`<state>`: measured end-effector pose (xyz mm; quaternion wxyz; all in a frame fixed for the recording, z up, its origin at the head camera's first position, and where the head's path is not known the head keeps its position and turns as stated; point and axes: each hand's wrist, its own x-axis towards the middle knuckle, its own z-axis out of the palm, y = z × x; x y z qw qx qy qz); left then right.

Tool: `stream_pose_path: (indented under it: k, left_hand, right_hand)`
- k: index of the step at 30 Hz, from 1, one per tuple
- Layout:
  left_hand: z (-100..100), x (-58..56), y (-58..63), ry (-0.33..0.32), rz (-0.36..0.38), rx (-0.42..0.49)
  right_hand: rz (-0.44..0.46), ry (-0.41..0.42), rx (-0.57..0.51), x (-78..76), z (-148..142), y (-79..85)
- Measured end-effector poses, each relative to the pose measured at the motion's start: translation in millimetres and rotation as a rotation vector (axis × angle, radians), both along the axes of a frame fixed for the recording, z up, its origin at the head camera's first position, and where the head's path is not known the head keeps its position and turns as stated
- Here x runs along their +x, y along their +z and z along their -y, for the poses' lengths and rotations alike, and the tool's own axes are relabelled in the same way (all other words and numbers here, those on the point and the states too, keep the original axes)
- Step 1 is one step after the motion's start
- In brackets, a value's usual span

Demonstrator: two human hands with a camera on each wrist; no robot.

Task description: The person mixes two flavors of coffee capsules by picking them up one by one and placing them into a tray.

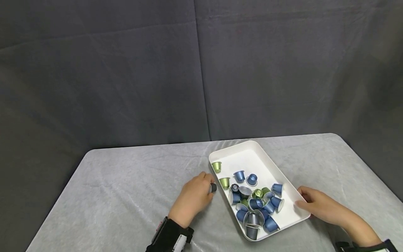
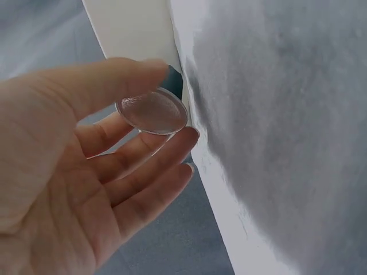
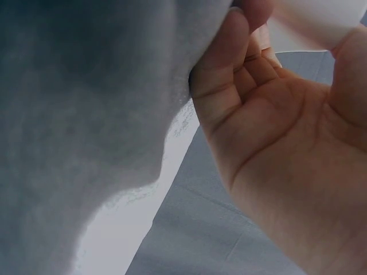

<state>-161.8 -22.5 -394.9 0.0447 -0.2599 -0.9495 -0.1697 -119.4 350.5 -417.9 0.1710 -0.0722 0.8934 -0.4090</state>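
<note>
My left hand (image 1: 194, 196) pinches a dark coffee capsule (image 1: 213, 188) just outside the left rim of a white tray (image 1: 247, 157). Up close in the left wrist view, the capsule's round foil lid (image 2: 152, 112) lies between the thumb and fingers. With thumb on top and fingers beneath, my right hand (image 1: 325, 208) grips the tray's near right corner. In the right wrist view the fingers curl under the tray (image 3: 312, 26). Inside the tray lie several blue capsules (image 1: 271, 224), green capsules (image 1: 224, 182) and dark grey capsules (image 1: 252, 231), mostly heaped toward the near end.
A grey cloth (image 1: 126, 196) covers the table under the tray. Behind the table's far edge hangs a dark grey curtain (image 1: 141, 77). A black wrist band (image 1: 171, 236) sits on the left arm.
</note>
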Motion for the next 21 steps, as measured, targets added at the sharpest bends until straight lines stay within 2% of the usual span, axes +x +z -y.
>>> stream_pose_path:
  k: [10,14,21]
  left_hand:
    - [2.5,-3.9,2.6,-0.027,-0.065,0.076]
    - [2.7,-5.5,5.2,-0.016,-0.060,0.104]
    - [3.4,-8.3,9.2,0.003,-0.094,0.136]
  right_hand:
    - [-0.007,0.003,-0.004,0.8,-1.6,0.5]
    - [-0.011,0.005,-0.004,1.6,-2.8,0.4]
    - [-0.021,0.021,-0.033,1.6,-1.3,-0.8]
